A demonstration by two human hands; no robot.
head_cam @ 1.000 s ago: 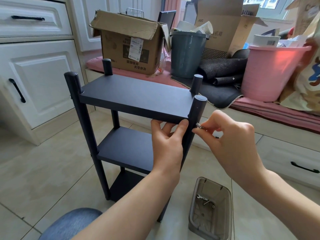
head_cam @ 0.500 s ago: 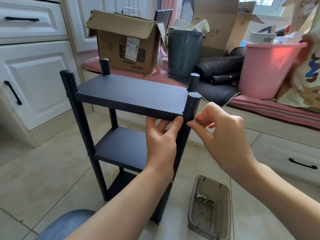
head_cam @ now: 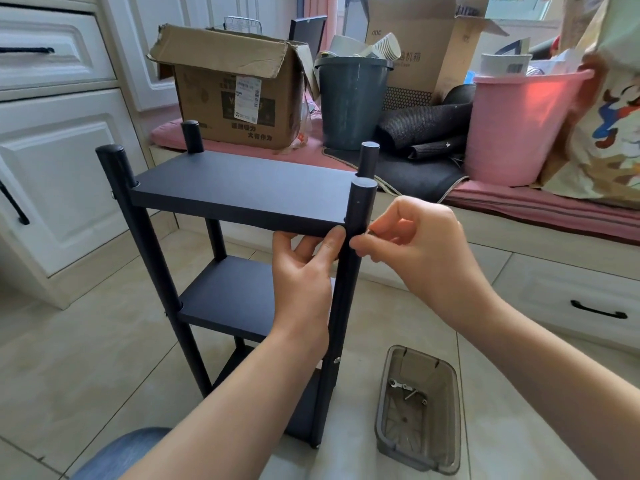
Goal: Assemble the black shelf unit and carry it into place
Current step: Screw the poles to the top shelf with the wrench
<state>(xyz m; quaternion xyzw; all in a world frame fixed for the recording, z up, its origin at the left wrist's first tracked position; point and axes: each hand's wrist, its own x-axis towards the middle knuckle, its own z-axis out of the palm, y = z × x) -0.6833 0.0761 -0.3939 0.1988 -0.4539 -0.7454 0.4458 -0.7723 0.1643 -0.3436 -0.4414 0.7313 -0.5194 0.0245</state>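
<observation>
The black shelf unit [head_cam: 242, 192] stands upright on the floor, and the right hand [head_cam: 415, 251] pinches a small screw against the near-right post [head_cam: 356, 216] from its right, while the left hand [head_cam: 304, 275] grips the top board's edge just left.

"AOC" on rear cardboard box [head_cam: 420, 39]

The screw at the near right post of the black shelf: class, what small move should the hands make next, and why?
Probably turn the screw further into the near right post. The right hand pinches it against the post at the height of the top board, while the left hand grips the board's front edge beside the post, so the joint looks held ready for tightening.
</observation>
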